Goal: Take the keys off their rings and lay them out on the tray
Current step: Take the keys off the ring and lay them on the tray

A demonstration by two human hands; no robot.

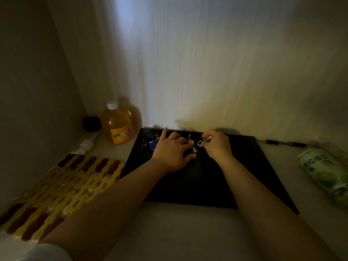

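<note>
A dark rectangular tray (197, 181) lies on the pale table in dim light. Near its far edge sits a bunch of keys (192, 146) with a blue oval fob (153, 146) and loose rings (144, 143) at the left. My left hand (173, 151) rests over the bunch, index finger stretched out, fingers pressing on the keys. My right hand (216, 145) pinches a key ring (207, 138) between thumb and fingers, with a small silver key (199, 143) hanging from it. Part of the bunch is hidden under my left hand.
An orange juice bottle (117, 125) with a white cap stands left of the tray beside a small black object (91, 123). A yellow and dark red woven mat (62, 189) lies at the left. A green can (327, 176) lies at the right, a black pen (284, 143) behind it.
</note>
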